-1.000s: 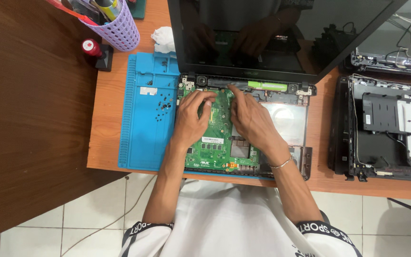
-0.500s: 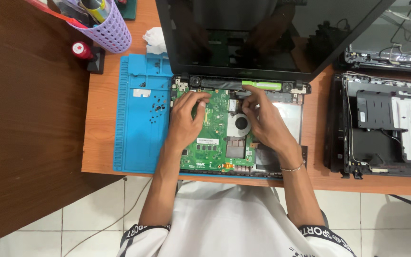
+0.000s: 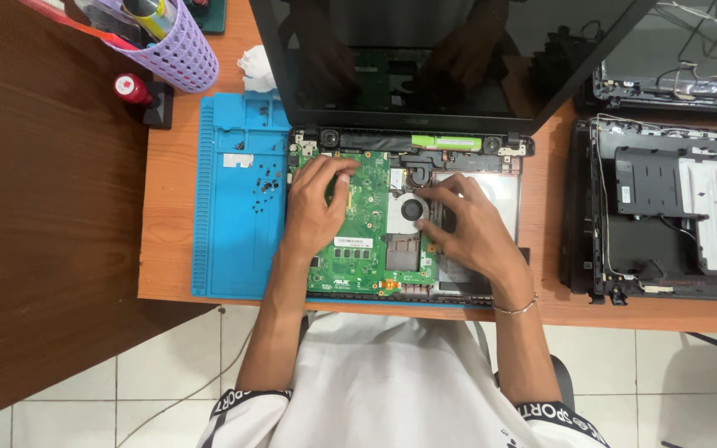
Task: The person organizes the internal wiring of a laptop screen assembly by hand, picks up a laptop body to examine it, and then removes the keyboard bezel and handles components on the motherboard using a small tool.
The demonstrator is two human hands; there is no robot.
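Resting flat under both grips, the green motherboard (image 3: 367,224) runs lengthwise away from the person; left hand (image 3: 315,207) presses it, right hand (image 3: 466,228) fingers spread by the fan (image 3: 412,209).

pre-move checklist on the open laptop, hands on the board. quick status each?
1. Left hand on the green motherboard: ok, resting on its left part.
2. Right hand by the fan: ok, fingertips beside it.
3. Screen propped open behind the base: ok.
4. Loose screws kept on the blue mat: ok.
5. All board screws out: cannot tell.
6. Cables unplugged from the board: cannot tell.
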